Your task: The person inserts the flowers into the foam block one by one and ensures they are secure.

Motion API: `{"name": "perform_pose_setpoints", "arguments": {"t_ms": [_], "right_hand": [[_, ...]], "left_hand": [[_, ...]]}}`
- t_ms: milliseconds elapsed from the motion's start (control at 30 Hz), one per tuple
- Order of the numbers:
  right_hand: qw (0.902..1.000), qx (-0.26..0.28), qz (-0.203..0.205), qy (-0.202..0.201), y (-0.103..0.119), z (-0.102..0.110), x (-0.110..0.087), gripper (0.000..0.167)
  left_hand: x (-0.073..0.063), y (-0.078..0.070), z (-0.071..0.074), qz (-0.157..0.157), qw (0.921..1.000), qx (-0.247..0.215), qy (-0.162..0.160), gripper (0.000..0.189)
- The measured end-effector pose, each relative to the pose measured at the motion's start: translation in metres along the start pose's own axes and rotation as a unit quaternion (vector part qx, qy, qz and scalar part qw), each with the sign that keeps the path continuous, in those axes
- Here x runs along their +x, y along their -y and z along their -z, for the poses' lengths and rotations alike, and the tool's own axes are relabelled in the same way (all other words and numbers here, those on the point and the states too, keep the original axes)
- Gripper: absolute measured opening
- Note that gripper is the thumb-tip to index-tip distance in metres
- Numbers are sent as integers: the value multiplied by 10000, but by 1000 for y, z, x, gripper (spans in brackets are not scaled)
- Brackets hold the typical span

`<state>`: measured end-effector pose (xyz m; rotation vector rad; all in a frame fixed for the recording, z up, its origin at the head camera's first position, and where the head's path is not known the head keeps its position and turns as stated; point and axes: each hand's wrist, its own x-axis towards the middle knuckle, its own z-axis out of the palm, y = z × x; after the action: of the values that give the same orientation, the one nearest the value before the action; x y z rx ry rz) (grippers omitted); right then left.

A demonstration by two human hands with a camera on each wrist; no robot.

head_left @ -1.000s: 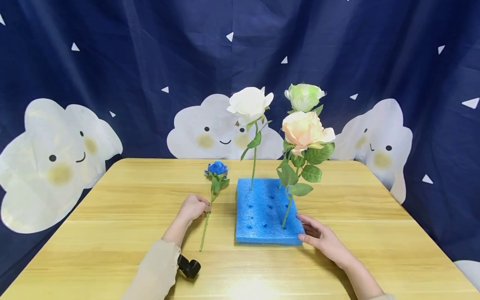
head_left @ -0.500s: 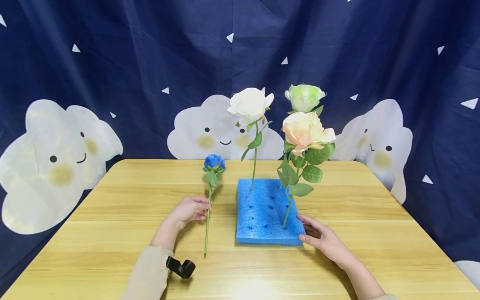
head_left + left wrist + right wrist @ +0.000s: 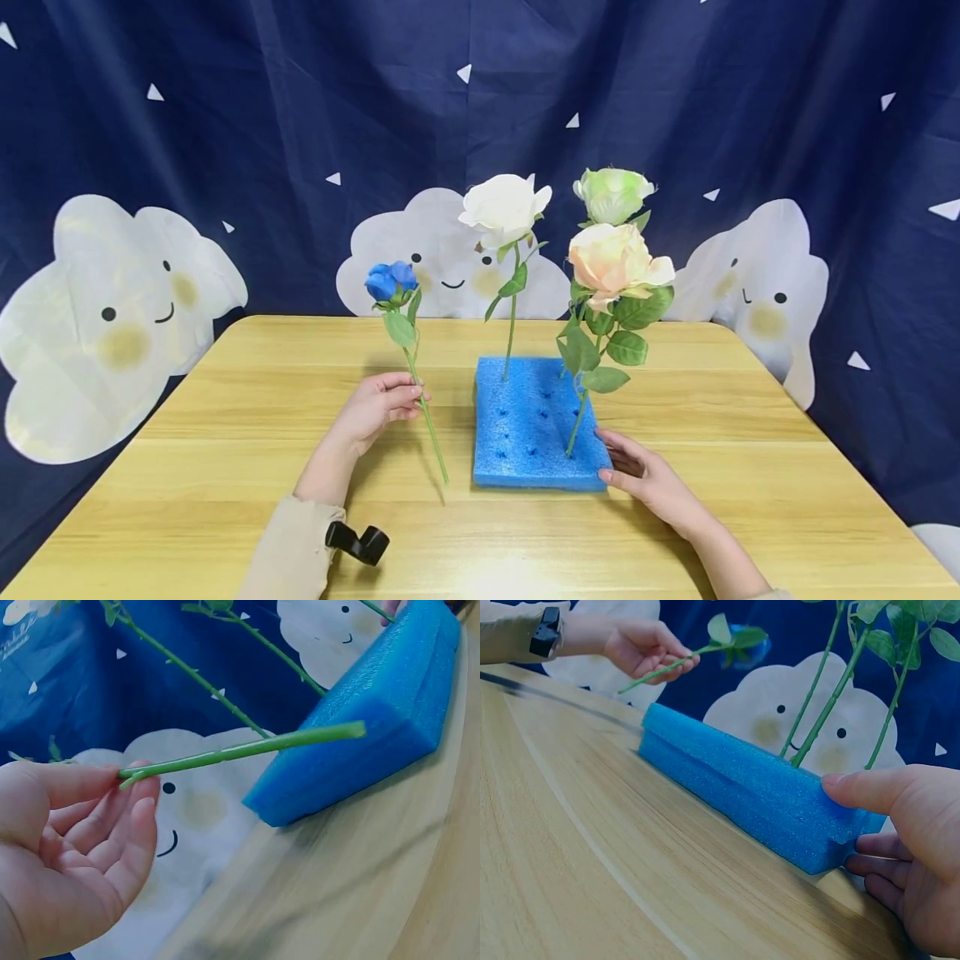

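Observation:
My left hand [image 3: 375, 412] pinches the green stem of a blue artificial rose [image 3: 391, 282] between thumb and fingers. The rose leans, its bloom up and to the left; in the left wrist view the bare stem end [image 3: 330, 733] points toward the foam. A blue foam block [image 3: 517, 471] with small holes lies on the table to the right. My right hand [image 3: 652, 483] holds its right front corner, thumb [image 3: 862, 787] on the upper edge and fingers around the side. Standing in the foam are a white rose [image 3: 504, 210], a peach rose [image 3: 615, 258] and a green-white rose [image 3: 613, 195].
The wooden table [image 3: 225, 475] extends on both sides of the foam. A dark blue curtain [image 3: 300, 100] with printed clouds hangs behind it. On the left forearm sits a black wrist camera [image 3: 358, 543].
My left hand has lifted the blue rose off the table and tilted it, its bloom rising leftward and its stem end swinging right. My right hand stays at the foam corner.

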<state>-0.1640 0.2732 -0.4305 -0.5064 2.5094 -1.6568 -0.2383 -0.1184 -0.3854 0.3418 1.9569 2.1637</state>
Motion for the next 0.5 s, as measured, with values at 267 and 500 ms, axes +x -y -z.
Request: {"name": "perform_pose_setpoints", "arguments": {"t_ms": [267,500], "right_hand": [[10000,1,-2,7,0,0,0,56],[10000,-95,-19,-18,0,0,-1,55]], "left_hand": [[-1,-9,-12,-570,9963,283,-577,15],[-3,-18,-20,-735,9950,145,-663,21]]}}
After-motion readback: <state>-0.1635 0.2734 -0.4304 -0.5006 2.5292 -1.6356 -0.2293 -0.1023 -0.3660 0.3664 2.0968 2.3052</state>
